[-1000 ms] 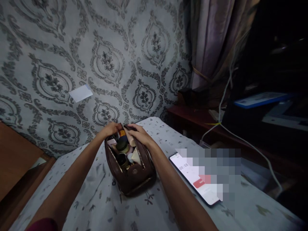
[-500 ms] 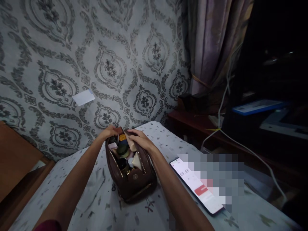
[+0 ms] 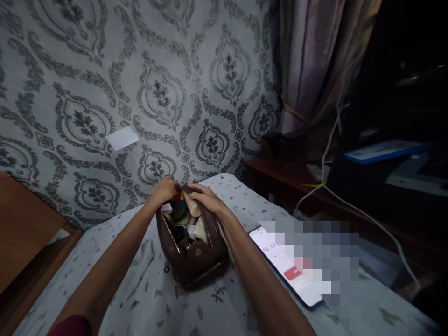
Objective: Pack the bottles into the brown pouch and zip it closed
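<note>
A brown zip-up toiletry bag point(image 3: 199, 270) lies on the patterned bed sheet with its top unzipped and spread apart. Inside it are a jar with a dark green lid point(image 3: 180, 213), a pale beige tube point(image 3: 192, 205), a small white container point(image 3: 191, 231) and an orange item point(image 3: 179, 195) at the far end. My right hand point(image 3: 207, 197) grips the bag's far right edge, its fingers over the rim. Over the far left corner of the opening, my left hand point(image 3: 166, 190) is closed with fingers curled downward by the orange item; what they hold is hidden.
A phone point(image 3: 287, 268) showing a running timer lies to the right on the sheet point(image 3: 140, 289). Behind stands a patterned wall with a white paper point(image 3: 122, 138). White cables point(image 3: 324, 185) hang by a dark reddish shelf point(image 3: 273, 172) at right. A wooden board point(image 3: 30, 224) stands at left.
My left hand has moved right and inward from the bag's far left edge to over its opening, covering more of the far end. My right hand keeps its grip.
</note>
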Action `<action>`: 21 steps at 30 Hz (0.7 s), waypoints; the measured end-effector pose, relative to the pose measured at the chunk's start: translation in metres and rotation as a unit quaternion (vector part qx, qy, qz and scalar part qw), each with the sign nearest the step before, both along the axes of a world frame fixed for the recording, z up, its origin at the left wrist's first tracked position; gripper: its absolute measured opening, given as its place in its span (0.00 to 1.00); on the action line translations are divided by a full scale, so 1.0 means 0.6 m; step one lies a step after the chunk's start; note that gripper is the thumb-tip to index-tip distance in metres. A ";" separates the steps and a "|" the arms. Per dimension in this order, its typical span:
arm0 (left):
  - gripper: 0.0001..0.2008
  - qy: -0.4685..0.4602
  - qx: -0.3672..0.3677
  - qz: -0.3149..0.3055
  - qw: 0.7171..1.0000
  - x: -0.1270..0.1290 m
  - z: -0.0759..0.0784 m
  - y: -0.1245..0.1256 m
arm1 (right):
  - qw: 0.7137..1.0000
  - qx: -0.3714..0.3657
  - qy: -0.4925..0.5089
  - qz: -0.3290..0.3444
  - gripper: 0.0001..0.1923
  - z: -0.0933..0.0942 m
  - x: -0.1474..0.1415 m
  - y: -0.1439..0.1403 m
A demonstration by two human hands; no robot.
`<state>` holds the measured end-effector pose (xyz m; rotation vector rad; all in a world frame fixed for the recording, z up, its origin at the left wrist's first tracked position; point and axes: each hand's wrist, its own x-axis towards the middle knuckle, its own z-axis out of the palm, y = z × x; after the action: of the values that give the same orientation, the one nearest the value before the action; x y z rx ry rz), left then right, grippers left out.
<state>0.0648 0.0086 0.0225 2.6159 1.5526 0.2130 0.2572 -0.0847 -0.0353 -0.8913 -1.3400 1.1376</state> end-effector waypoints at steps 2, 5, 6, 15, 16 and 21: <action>0.16 -0.001 -0.006 -0.011 1.000 0.007 0.001 -0.004 | 1.000 -0.002 0.010 -0.001 0.26 -0.001 0.000 0.000; 0.17 -0.009 -0.021 -0.022 0.999 0.011 0.001 -0.004 | 1.000 0.000 0.015 0.002 0.26 -0.001 0.000 0.000; 0.16 -0.012 -0.026 -0.023 0.999 0.011 0.001 -0.003 | 1.000 0.002 0.013 0.003 0.25 -0.001 -0.001 0.000; 0.13 -0.061 -0.051 -0.010 0.997 0.007 -0.005 0.005 | 1.000 0.019 -0.024 -0.001 0.23 -0.002 -0.001 -0.002; 0.12 -0.069 -0.050 -0.005 0.996 0.007 -0.006 0.007 | 0.999 0.018 -0.026 0.002 0.24 -0.002 0.000 -0.001; 0.11 -0.122 -0.012 0.071 0.990 -0.011 -0.010 0.021 | 0.999 0.018 -0.039 0.015 0.27 -0.002 0.001 0.002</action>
<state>0.0585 0.0214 0.0164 2.3556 1.6417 0.5005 0.2576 -0.0836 -0.0367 -0.8998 -1.4366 1.1081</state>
